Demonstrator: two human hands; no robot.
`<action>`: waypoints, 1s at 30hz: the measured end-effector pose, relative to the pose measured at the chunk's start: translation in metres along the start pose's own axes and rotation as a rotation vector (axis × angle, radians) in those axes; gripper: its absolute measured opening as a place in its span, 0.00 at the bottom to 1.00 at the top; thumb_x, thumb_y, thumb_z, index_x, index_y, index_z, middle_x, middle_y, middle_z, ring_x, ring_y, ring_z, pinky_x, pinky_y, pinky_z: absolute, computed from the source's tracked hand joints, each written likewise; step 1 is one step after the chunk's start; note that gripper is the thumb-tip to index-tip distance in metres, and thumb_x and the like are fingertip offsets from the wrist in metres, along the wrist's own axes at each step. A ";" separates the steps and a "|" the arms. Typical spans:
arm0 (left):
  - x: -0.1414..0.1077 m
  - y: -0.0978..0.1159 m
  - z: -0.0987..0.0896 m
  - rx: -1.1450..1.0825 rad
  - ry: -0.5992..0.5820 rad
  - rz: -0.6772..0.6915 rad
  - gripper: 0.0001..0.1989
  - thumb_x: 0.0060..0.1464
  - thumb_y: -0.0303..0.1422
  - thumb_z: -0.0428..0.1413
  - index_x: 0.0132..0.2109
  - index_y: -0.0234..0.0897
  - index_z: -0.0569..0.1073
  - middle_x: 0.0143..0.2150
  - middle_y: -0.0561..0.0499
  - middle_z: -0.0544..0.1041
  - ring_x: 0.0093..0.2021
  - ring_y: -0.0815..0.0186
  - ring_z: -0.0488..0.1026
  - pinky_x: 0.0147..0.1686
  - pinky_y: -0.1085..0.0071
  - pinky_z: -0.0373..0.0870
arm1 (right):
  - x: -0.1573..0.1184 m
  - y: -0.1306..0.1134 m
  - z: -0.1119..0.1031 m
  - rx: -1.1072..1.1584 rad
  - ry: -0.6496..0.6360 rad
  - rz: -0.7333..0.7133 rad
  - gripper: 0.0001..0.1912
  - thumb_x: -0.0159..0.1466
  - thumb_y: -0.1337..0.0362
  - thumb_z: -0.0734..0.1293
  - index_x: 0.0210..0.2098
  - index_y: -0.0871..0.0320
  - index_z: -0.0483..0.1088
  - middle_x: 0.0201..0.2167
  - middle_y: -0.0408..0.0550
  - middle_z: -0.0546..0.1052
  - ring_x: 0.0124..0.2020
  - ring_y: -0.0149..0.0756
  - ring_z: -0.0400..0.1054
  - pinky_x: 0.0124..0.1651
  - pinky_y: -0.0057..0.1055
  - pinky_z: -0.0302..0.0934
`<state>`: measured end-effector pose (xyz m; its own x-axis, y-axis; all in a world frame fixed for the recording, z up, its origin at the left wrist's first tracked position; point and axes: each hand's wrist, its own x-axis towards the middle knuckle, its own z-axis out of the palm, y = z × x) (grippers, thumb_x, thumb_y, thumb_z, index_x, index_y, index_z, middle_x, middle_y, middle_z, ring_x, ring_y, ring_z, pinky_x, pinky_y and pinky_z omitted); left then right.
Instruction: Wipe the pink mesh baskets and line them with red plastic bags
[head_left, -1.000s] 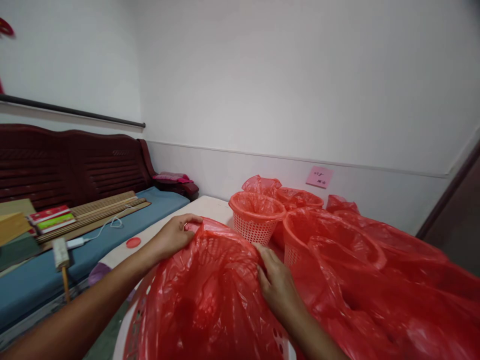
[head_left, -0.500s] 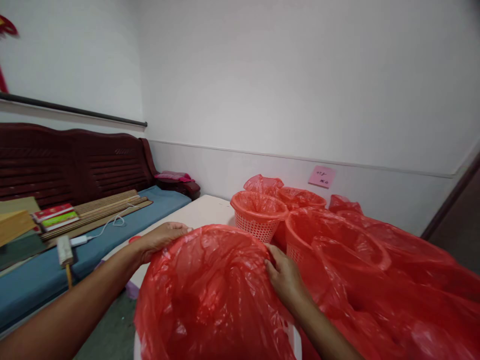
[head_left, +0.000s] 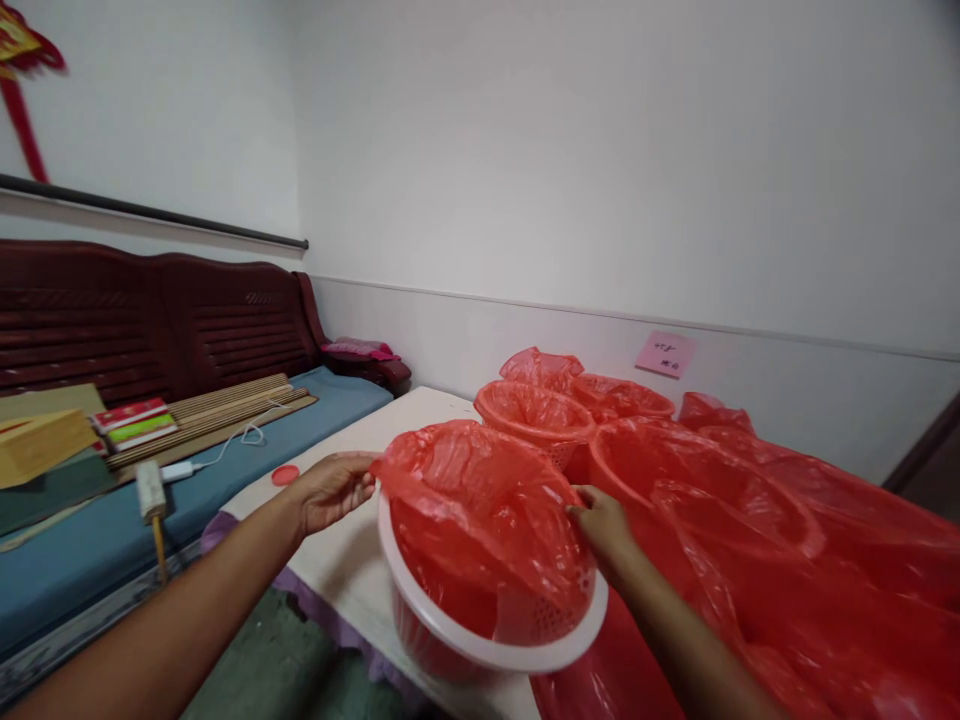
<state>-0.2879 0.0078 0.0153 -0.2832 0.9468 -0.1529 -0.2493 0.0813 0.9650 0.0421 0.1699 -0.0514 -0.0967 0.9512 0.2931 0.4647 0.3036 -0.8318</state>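
Note:
A white round plastic basket (head_left: 517, 655) with a perforated wall stands on the table in front of me. A thin red plastic bag (head_left: 480, 500) lies inside it and drapes over its far rim, while the near rim is bare. At the left side, my left hand (head_left: 337, 490) is closed in a pinch on the bag's edge. My right hand (head_left: 604, 525) grips the bag at the right side of the rim with thumb and fingers. Just beyond stands a red basket (head_left: 532, 410) lined with red plastic.
More red-lined baskets (head_left: 697, 490) and loose red plastic cover the table's right side. A small red disc (head_left: 285, 475) lies on the table (head_left: 341, 565) at left. Further left, a wooden bench (head_left: 150, 330) holds rolled mats and a power strip (head_left: 150, 492). A wall stands behind.
Both hands have drawn the bag back from the near side, so the white basket's near rim and inner wall now show. The view has turned slightly left.

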 end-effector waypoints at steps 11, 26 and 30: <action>-0.034 -0.028 0.021 0.299 0.173 0.226 0.12 0.54 0.39 0.57 0.40 0.35 0.69 0.35 0.52 0.70 0.31 0.70 0.68 0.29 0.72 0.70 | -0.003 0.001 0.001 0.108 0.037 0.120 0.15 0.44 0.64 0.63 0.31 0.60 0.72 0.31 0.54 0.80 0.33 0.44 0.75 0.35 0.34 0.67; -0.075 -0.028 0.088 1.600 -0.274 1.169 0.10 0.59 0.26 0.47 0.45 0.36 0.71 0.41 0.46 0.75 0.44 0.58 0.68 0.52 0.51 0.62 | -0.023 -0.013 0.005 0.256 -0.015 0.186 0.18 0.46 0.60 0.65 0.36 0.59 0.71 0.30 0.50 0.79 0.31 0.41 0.74 0.31 0.33 0.66; -0.075 -0.050 0.098 1.428 -0.188 1.278 0.10 0.61 0.27 0.46 0.31 0.36 0.66 0.30 0.49 0.69 0.31 0.64 0.62 0.33 0.63 0.64 | -0.025 -0.012 0.006 0.302 -0.026 0.275 0.17 0.48 0.59 0.66 0.37 0.59 0.70 0.25 0.46 0.77 0.21 0.37 0.70 0.22 0.30 0.62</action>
<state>-0.1635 -0.0367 -0.0009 0.4569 0.6503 0.6069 0.8504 -0.5195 -0.0836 0.0338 0.1430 -0.0514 -0.0290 0.9991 0.0319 0.1976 0.0370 -0.9796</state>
